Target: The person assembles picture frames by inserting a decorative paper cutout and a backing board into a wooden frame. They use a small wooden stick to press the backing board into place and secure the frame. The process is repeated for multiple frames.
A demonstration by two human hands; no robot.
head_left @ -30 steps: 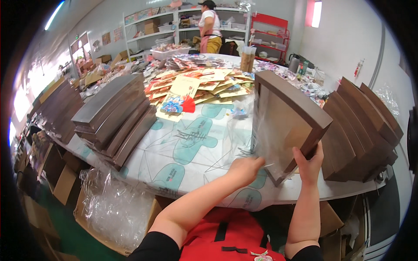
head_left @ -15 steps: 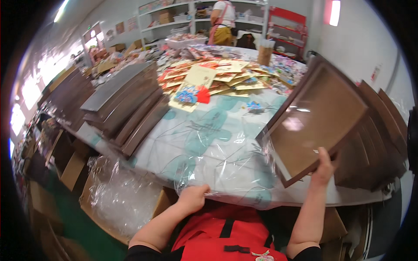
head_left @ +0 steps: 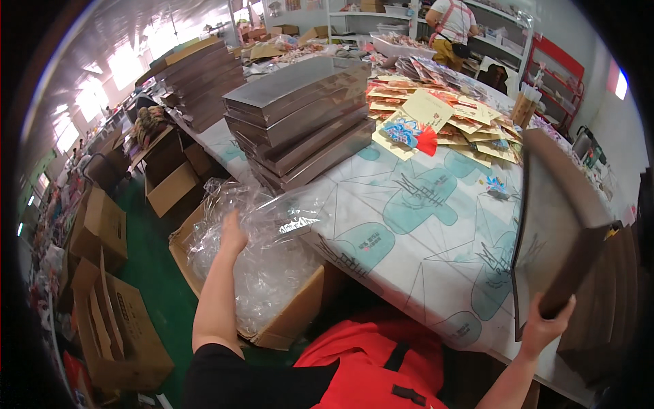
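Observation:
My right hand (head_left: 547,326) grips the lower edge of a brown box frame (head_left: 555,235), which stands tilted at the table's right side. Out to the left, my left hand (head_left: 234,235) is closed on a sheet of clear plastic film (head_left: 296,208) that trails toward the table edge. Beneath that hand sits an open cardboard box (head_left: 296,310) filled with crumpled clear film (head_left: 272,290). A stack of brown frames (head_left: 300,112), glossy on top, rises on the table just beyond the left hand.
Yellow cards (head_left: 426,112) with red tassels are heaped on the patterned table cover (head_left: 436,225). Another frame stack (head_left: 197,82) stands farther left, and more frames (head_left: 606,300) lie at the right. Cardboard boxes (head_left: 119,327) are on the green floor. A person (head_left: 451,31) stands by the shelves.
My left hand has moved from the table's front edge to above the film box, drawing the clear film leftward. The frame in my right hand has turned more edge-on. The view has swung left.

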